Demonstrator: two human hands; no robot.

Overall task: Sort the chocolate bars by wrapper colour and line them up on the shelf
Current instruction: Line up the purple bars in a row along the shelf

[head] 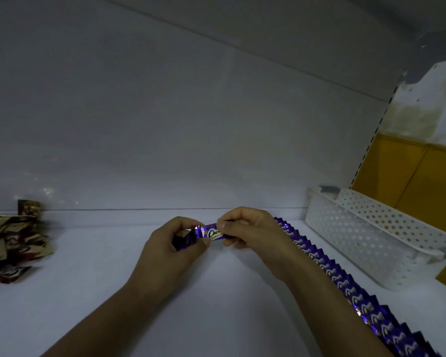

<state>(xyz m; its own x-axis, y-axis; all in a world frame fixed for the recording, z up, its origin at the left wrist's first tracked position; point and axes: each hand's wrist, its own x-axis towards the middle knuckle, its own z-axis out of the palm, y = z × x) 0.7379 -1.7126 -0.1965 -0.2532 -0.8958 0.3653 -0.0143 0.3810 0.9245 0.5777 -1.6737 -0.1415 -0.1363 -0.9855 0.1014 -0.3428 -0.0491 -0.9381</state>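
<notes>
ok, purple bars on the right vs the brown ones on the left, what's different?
Colour: the purple bars have purple wrappers, the brown bars brown-and-red ones. Arrangement: the purple bars overlap in a neat row running front to back; the brown bars lie in a loose heap. Both rest on the white shelf.

Glossy, crinkled purple foil on the bar (211, 233) at centre and on the row (345, 282) toward 4 o'clock — same sheen on brown wrappers (13, 243) at 9 o'clock. Perforated white plastic basket (366, 228) at 3 o'clock; smooth matt shelf (113, 292).
</notes>
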